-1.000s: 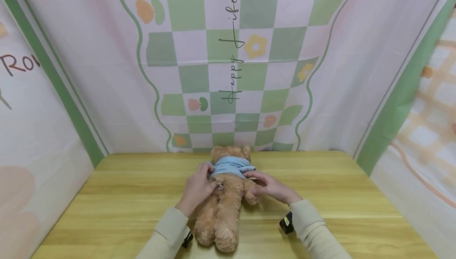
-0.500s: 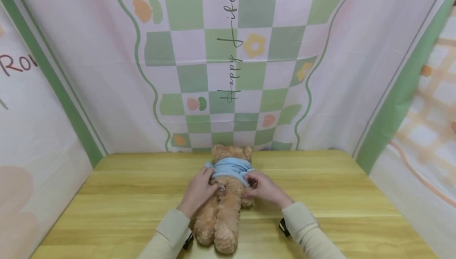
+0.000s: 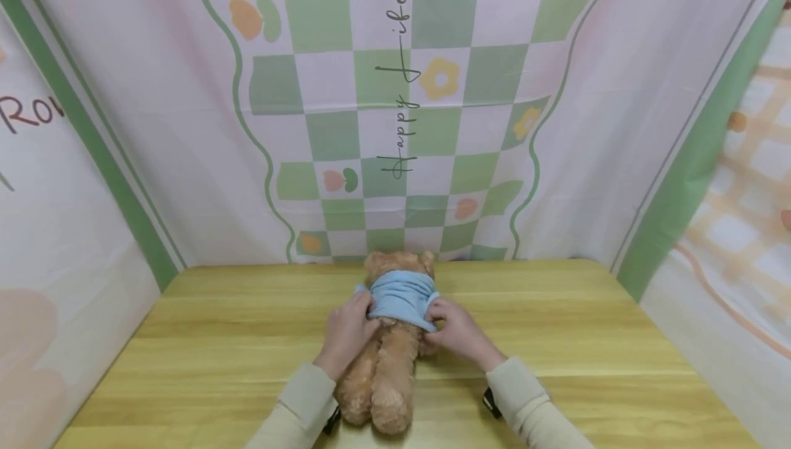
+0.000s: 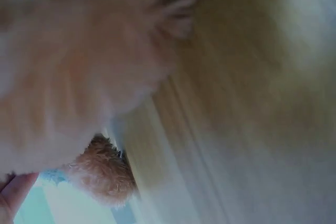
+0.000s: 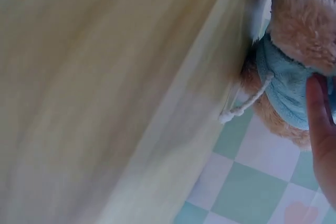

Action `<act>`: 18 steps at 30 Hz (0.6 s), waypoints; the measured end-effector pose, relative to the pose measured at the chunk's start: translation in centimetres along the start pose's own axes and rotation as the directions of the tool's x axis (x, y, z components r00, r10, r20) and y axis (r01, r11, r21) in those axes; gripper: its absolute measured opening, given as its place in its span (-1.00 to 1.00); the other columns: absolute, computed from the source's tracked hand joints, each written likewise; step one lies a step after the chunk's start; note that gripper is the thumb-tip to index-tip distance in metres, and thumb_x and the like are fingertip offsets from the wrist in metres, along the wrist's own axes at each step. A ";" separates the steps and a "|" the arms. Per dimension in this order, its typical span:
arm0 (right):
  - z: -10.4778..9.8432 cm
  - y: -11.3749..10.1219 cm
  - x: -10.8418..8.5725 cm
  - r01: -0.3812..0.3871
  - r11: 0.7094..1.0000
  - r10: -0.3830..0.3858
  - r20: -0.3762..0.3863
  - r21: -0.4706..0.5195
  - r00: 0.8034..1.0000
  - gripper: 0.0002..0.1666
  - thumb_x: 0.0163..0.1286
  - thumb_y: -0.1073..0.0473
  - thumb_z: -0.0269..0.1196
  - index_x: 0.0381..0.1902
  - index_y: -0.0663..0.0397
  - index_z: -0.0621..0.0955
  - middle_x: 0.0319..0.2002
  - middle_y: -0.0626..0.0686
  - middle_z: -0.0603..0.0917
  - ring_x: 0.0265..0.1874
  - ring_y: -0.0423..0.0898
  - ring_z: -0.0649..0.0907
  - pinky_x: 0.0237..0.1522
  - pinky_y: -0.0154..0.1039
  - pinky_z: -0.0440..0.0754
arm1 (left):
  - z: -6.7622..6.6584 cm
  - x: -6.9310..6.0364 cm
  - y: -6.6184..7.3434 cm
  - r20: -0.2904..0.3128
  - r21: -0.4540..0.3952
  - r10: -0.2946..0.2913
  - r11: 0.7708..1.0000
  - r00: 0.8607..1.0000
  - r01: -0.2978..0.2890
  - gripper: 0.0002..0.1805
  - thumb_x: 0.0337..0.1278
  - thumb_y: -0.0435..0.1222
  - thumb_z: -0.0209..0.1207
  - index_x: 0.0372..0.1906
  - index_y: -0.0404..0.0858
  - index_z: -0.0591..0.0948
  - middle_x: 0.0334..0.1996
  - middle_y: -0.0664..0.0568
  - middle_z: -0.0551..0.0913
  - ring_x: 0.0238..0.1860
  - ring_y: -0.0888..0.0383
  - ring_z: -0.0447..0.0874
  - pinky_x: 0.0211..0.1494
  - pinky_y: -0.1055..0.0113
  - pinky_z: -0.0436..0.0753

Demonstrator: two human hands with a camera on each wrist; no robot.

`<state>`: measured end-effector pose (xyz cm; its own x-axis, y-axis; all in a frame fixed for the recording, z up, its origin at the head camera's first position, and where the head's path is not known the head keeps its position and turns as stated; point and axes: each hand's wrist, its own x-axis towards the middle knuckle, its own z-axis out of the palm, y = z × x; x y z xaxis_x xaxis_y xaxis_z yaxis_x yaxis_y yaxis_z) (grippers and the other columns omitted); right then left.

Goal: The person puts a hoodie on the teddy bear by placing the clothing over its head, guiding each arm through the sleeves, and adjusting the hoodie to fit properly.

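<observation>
A brown plush teddy bear point(image 3: 393, 401) lies on the table, legs toward me and head at the far edge; its face is out of sight. It wears a light blue hoodie point(image 3: 403, 294), bunched across its upper back. My left hand point(image 3: 347, 331) pinches the hoodie's hem on the left side, thumb near the bear's lower back. On the opposite side, my right hand point(image 3: 460, 331) pinches the hem's right corner. A white drawstring point(image 5: 247, 104) hangs from the hoodie in the right wrist view. The left wrist view is mostly blurred fur point(image 4: 79, 77).
The bear lies on a yellow wood-grain table point(image 3: 556, 339). Behind it hangs a curtain point(image 3: 383, 78) with green and white checks, and printed cloth panels point(image 3: 741, 229) stand at both sides.
The hoodie's hem has come down toward the legs and covers more of the bear's back. My right hand has moved inward from the bear's arm to the hem. My left hand has barely shifted.
</observation>
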<state>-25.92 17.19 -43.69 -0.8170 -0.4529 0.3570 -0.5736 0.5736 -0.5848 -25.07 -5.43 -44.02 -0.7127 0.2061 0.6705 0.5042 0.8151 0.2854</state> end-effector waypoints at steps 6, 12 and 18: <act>-1.0 -0.3 -0.1 -0.057 0.993 0.063 -0.057 0.101 0.996 -0.88 0.19 0.39 0.26 -0.37 0.14 0.52 -0.29 0.07 0.57 -0.19 -0.01 0.63 -0.09 -0.15 0.69 | -0.3 0.2 0.3 0.045 -0.022 -0.056 0.998 0.997 0.058 -0.65 -0.14 -0.19 0.43 -0.41 -0.12 0.43 -0.51 0.12 0.47 -0.65 0.30 0.32 -0.61 0.47 0.29; -0.9 -0.6 -0.1 -0.028 0.998 0.018 -0.178 -0.058 0.984 -0.74 0.16 0.42 0.25 -0.19 0.10 0.55 -0.17 0.05 0.58 -0.10 0.01 0.56 -0.06 -0.02 0.58 | -0.7 0.4 0.7 0.177 -0.166 -0.105 0.977 0.979 0.135 -0.48 -0.12 0.05 0.39 -0.16 -0.14 0.46 -0.26 0.07 0.58 -0.34 0.21 0.61 -0.32 0.38 0.60; -0.5 -0.9 0.0 -0.008 0.998 -0.008 -0.264 -0.060 0.965 -0.78 0.18 0.45 0.22 -0.21 0.18 0.62 -0.21 0.09 0.65 -0.16 0.01 0.62 -0.11 -0.14 0.65 | -1.5 0.6 0.1 0.344 -0.315 -0.016 0.940 0.939 0.132 -0.48 0.06 0.02 0.30 0.06 -0.13 0.47 -0.02 0.04 0.57 -0.03 0.13 0.61 0.02 0.20 0.62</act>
<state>-25.40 17.06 -42.79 -0.7990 -0.2616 0.5415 -0.5698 0.6172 -0.5426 -24.69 -6.05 -42.55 -0.8452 0.3667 0.3888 0.5335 0.6225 0.5727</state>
